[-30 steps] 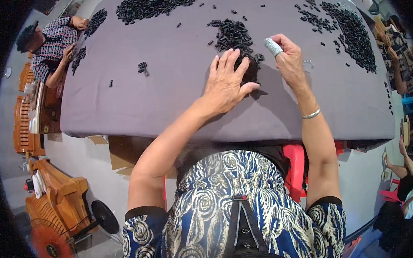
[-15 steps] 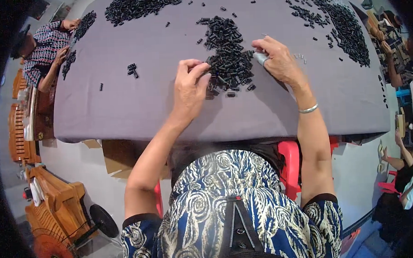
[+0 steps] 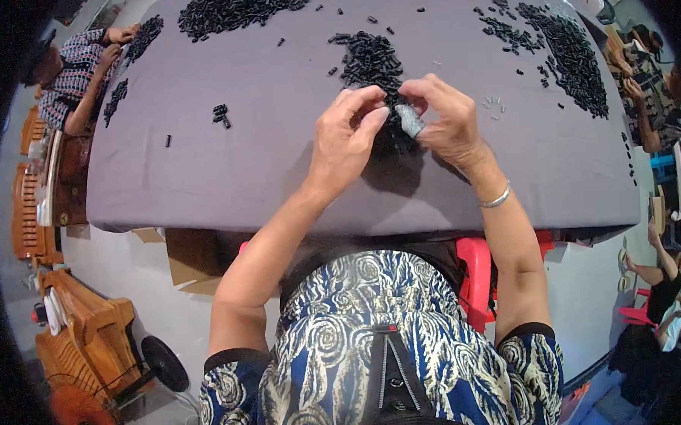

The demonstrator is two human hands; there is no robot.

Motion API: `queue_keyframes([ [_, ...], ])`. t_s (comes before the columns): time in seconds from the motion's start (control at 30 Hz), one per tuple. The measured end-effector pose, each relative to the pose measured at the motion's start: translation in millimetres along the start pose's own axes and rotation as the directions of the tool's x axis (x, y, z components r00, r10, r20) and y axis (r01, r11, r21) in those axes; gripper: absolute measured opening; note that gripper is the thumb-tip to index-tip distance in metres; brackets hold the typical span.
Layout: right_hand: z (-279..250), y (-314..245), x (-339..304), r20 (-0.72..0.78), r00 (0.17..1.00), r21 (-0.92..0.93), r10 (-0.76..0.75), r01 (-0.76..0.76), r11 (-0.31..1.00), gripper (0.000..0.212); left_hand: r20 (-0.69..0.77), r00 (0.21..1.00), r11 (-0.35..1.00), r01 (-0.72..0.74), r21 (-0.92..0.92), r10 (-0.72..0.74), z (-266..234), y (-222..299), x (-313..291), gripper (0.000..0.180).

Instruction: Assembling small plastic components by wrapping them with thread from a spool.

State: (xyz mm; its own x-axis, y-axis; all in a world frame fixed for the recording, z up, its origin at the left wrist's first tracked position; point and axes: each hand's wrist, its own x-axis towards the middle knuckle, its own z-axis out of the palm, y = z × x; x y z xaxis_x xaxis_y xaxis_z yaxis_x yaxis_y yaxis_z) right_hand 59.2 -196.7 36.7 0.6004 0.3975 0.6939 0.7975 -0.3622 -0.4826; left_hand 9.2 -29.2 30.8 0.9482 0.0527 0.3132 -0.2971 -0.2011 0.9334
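Both my hands meet over the near end of a heap of small black cylindrical pieces (image 3: 370,58). My left hand (image 3: 345,136) is closed in a pinch, its thumb and forefinger tips close together at the heap. Facing it, my right hand (image 3: 447,120) is also pinched, with silver-grey tape (image 3: 410,121) wrapped round its thumb. Whatever lies between the fingertips blends into the dark pieces behind, so I cannot make it out. A few tiny pale pins (image 3: 493,103) lie to the right of my right hand. A silver bangle (image 3: 496,196) circles my right wrist.
A grey cloth (image 3: 225,187) covers the table. Larger black heaps lie at the far left (image 3: 240,12) and right (image 3: 571,58); a small cluster (image 3: 221,115) sits at left. People sit at the left (image 3: 84,79) and right (image 3: 647,100) sides. A red chair (image 3: 476,279) is under me.
My hands have come together over the heap, the left moving right and the right moving left. The person at left has brought their hands closer together.
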Motion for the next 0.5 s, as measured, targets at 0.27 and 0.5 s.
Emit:
queue_keyframes([
  [0.27,4,-16,-4,-0.043,0.986,0.084,-0.161,0.164,0.983,0.036,0.174,0.930,0.833,0.367,-0.415,-0.323,4,8,4,0.013],
  [0.5,1,-12,-3,0.056,0.998,0.195,0.027,-0.038,0.980,0.031,-0.025,0.986,0.968,0.155,-0.199,-0.163,-11,8,-7,0.013],
])
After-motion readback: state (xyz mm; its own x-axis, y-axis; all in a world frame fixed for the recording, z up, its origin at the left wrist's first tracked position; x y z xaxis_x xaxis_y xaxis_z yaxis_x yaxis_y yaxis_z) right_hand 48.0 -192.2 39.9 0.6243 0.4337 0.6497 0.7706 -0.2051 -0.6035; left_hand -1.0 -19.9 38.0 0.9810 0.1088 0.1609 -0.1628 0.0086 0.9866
